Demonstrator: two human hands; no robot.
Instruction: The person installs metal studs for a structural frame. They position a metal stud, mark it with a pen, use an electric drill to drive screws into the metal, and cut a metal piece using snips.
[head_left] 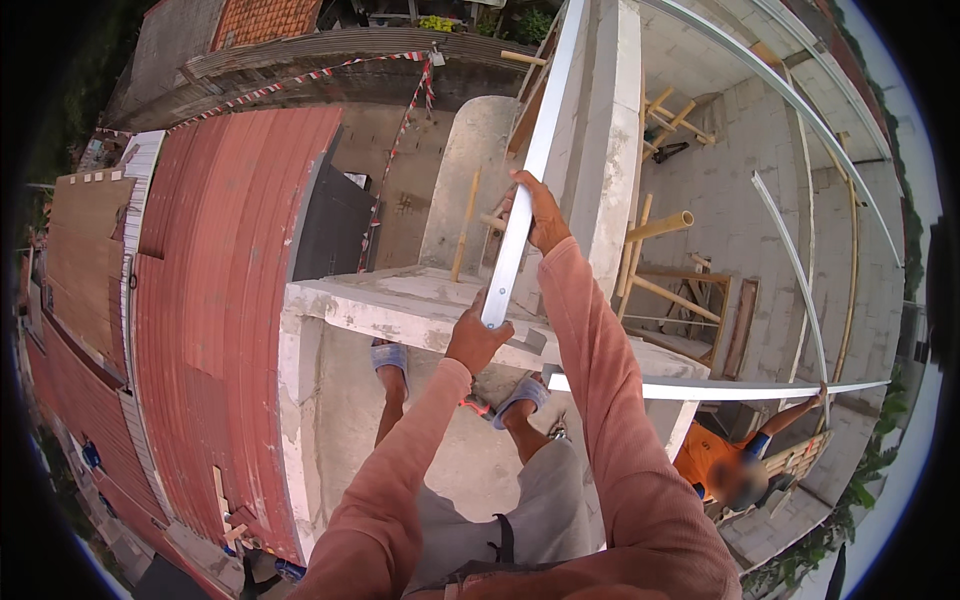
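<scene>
A long silvery steel channel [546, 130] rises away from me at a tilt, its near end just above a concrete ledge [390, 312]. My left hand [478, 340] is wrapped round that near end, fingers closed. Farther up the same channel my right hand [543, 215] grips it from the right side, its fingers curled behind the metal. Another steel channel [700, 389] lies crosswise to the right of my right forearm. A co-worker in an orange shirt [712, 458] stands lower down there, one raised hand [822, 394] at its far part.
I stand in sandals on a concrete slab [440, 450], with a red-handled tool [478, 406] between my feet. A concrete beam [608, 150] runs ahead. Right are bamboo poles [660, 228] and block walls; left, a red metal roof [220, 260] and striped barrier tape [375, 215].
</scene>
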